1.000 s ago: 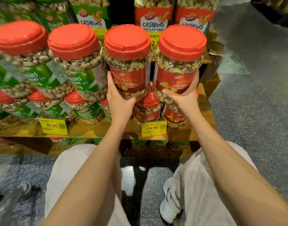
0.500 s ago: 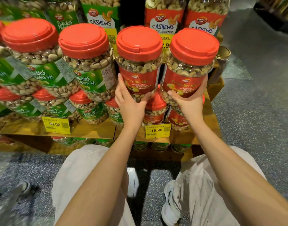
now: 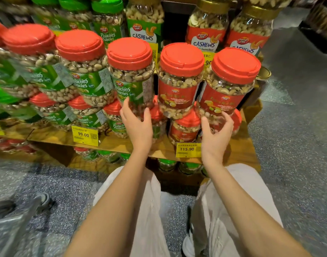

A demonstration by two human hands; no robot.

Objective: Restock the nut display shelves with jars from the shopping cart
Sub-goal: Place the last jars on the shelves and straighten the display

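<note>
Head view: above the wooden display shelf (image 3: 112, 142), the left hand (image 3: 138, 127) is spread open, fingertips at the foot of a clear plastic pistachio jar with green label and red lid (image 3: 131, 76). Beside it stands a red-labelled, red-lidded clear mixed-nut jar (image 3: 179, 80). The right hand (image 3: 217, 132) cups loosely, gripping nothing, under a second mixed-nut jar (image 3: 231, 84); whether they touch I cannot tell.

left jars (image 3: 27, 58) blurred, cashew jars (image 3: 208, 25) — cropped

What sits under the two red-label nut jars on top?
More red-lidded jars standing on the wooden shelf. The upper jars and the right hand cover most of them, so their number is unclear.
</note>
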